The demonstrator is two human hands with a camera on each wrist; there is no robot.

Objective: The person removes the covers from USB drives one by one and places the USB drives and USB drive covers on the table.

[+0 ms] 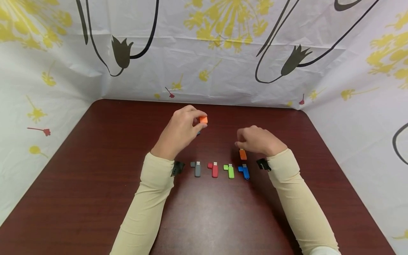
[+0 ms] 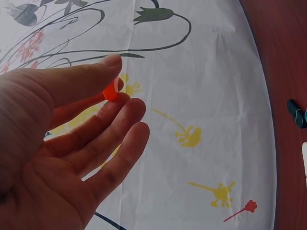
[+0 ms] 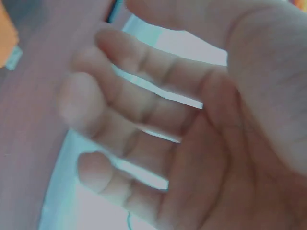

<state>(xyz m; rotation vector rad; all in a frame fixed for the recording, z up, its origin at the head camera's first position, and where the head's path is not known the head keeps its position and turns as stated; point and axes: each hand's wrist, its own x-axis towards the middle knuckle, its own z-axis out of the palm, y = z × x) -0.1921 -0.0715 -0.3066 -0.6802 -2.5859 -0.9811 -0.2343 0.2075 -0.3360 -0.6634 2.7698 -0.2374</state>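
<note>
My left hand (image 1: pixel 181 131) pinches a small orange cap (image 1: pixel 203 120) between thumb and fingertips, raised over the far middle of the table. In the left wrist view the cap (image 2: pixel 111 91) shows between thumb and index finger, the other fingers loosely spread. My right hand (image 1: pixel 259 140) hovers just beyond an orange USB stick (image 1: pixel 243 154) with its metal plug bare. Its fingers are loosely bent and hold nothing in the right wrist view, where part of the orange stick (image 3: pixel 6 36) appears at the left edge.
Nearer me stand a grey USB stick (image 1: pixel 197 170), a red one (image 1: pixel 215 170), a green one (image 1: pixel 231 171) and a blue one (image 1: pixel 245 172) in a row, each with its cap beside its plug. A small bluish thing (image 1: pixel 198 133) is mostly hidden under my left hand.
</note>
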